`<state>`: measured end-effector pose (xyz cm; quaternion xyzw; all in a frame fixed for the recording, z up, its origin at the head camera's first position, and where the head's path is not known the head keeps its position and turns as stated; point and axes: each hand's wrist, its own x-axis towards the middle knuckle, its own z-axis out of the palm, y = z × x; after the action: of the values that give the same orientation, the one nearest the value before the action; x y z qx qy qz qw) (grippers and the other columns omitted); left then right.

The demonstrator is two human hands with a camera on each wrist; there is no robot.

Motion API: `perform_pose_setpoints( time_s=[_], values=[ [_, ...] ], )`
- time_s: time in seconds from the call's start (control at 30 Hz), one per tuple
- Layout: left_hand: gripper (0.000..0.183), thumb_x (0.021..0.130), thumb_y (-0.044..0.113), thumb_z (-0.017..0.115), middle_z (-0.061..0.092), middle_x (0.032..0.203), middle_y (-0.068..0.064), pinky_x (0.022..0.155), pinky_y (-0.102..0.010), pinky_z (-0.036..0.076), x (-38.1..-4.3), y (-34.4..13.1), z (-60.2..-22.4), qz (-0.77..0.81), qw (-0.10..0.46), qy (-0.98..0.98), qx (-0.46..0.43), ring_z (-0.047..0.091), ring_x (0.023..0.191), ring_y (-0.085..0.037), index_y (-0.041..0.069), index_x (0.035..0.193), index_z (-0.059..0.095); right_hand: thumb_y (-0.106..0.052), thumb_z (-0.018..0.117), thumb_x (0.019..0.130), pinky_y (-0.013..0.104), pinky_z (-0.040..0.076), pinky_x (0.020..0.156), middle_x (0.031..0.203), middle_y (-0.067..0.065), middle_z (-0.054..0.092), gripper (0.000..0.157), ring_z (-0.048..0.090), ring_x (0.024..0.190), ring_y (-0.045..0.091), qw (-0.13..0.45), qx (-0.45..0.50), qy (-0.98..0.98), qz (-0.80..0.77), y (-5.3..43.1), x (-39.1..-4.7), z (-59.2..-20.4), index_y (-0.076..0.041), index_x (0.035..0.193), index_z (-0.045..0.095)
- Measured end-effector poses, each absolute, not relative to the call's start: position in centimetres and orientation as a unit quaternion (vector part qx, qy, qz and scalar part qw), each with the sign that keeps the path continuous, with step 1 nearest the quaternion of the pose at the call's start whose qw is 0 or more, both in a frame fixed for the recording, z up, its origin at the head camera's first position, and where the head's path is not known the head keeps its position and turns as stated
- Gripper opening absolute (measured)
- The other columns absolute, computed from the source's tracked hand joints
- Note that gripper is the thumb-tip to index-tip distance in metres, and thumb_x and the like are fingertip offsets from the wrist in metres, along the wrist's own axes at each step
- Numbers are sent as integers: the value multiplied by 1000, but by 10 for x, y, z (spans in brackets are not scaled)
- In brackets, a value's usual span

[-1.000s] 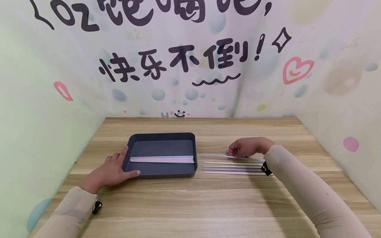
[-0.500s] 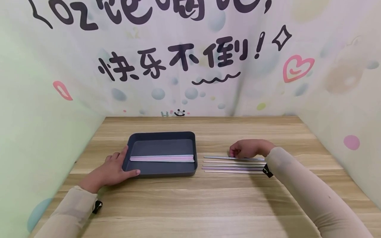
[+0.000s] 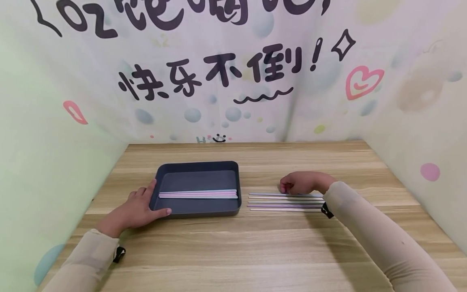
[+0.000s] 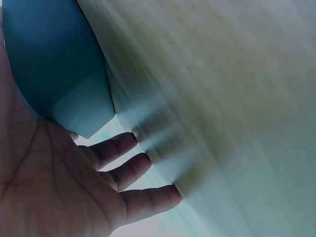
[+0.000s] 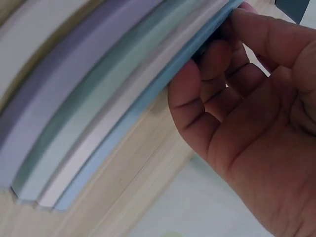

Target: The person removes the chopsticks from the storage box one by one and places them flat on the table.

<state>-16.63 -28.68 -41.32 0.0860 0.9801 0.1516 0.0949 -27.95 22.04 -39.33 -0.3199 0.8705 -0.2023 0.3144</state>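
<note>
My left hand point(image 3: 136, 207) lies along the left end of a dark blue-grey tray point(image 3: 215, 212), its thumb at the front corner. In the left wrist view its fingers point(image 4: 148, 202) stretch out straight, tips on the tabletop. Inside the tray lies a bundle of pastel chopsticks point(image 3: 198, 194), side by side. To the right of the tray, my right hand point(image 3: 304, 182) pinches a light blue chopstick point(image 5: 108, 153), the rearmost of a row. Its thumb and curled fingers meet the stick's edge. Beside it lie white, green and purple chopsticks point(image 5: 64, 84), close together.
The wooden table point(image 3: 226, 255) has pale walls on both sides and a printed cloth point(image 3: 204, 113) behind. A narrow strip of tabletop separates the tray from the chopstick row. Black straps point(image 3: 119, 254) show at both wrists.
The right hand has lowered the light blue chopstick from a slant to lie parallel with the others, and the row's rear sticks now sit closer together. The left hand and tray stay put.
</note>
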Motion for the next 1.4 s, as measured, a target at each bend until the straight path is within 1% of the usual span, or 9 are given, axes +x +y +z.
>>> perform_pose_setpoints(
  time_s=[0.4, 0.67, 0.8, 0.93, 1.1, 1.27, 1.4],
  values=[
    [119, 84, 73, 59, 28, 143, -44, 96, -72, 34, -166, -288, -416, 153, 91, 980, 87, 25, 128, -66, -8, 154, 9, 13, 47, 81, 25, 38, 64, 73, -3, 48, 25, 45, 66, 10, 326, -320, 867, -199, 221, -282, -390, -5, 94, 60],
    [120, 83, 74, 60, 27, 144, -44, 96, -72, 34, -166, -288, -415, 158, 94, 980, 83, 24, 129, -66, -7, 155, 9, 12, 47, 87, 25, 36, 59, 75, 0, 49, 23, 43, 62, 12, 391, -269, 852, -222, 218, -287, -385, -2, 99, 60],
    [120, 82, 74, 60, 28, 143, -44, 96, -72, 34, -166, -288, -415, 159, 93, 980, 81, 25, 129, -65, -6, 155, 9, 13, 46, 86, 24, 36, 58, 76, 0, 49, 24, 43, 62, 13, 407, -264, 844, -228, 217, -289, -381, 0, 100, 59],
    [120, 82, 75, 60, 28, 144, -43, 97, -71, 34, -166, -288, -415, 161, 93, 979, 79, 25, 130, -64, -6, 155, 10, 14, 44, 80, 24, 36, 57, 77, 1, 50, 27, 43, 61, 13, 400, -278, 847, -214, 212, -290, -377, 0, 97, 59],
    [120, 82, 75, 60, 28, 144, -43, 97, -71, 34, -166, -287, -414, 163, 92, 979, 81, 26, 130, -64, -7, 155, 10, 15, 43, 77, 26, 37, 58, 81, 2, 51, 31, 45, 66, 14, 394, -289, 851, -194, 202, -290, -367, -1, 99, 59],
    [120, 82, 75, 60, 28, 144, -43, 97, -70, 34, -167, -288, -415, 162, 90, 979, 81, 26, 130, -64, -6, 155, 10, 16, 43, 79, 27, 39, 62, 83, 3, 53, 34, 46, 69, 15, 383, -298, 857, -176, 189, -289, -358, -1, 104, 60],
    [120, 82, 75, 60, 29, 144, -43, 97, -70, 35, -167, -288, -416, 161, 89, 979, 82, 27, 129, -64, -6, 155, 11, 12, 47, 84, 30, 42, 68, 86, 2, 55, 31, 49, 77, 16, 363, -312, 865, -148, 175, -287, -353, -4, 105, 62]
  ],
)
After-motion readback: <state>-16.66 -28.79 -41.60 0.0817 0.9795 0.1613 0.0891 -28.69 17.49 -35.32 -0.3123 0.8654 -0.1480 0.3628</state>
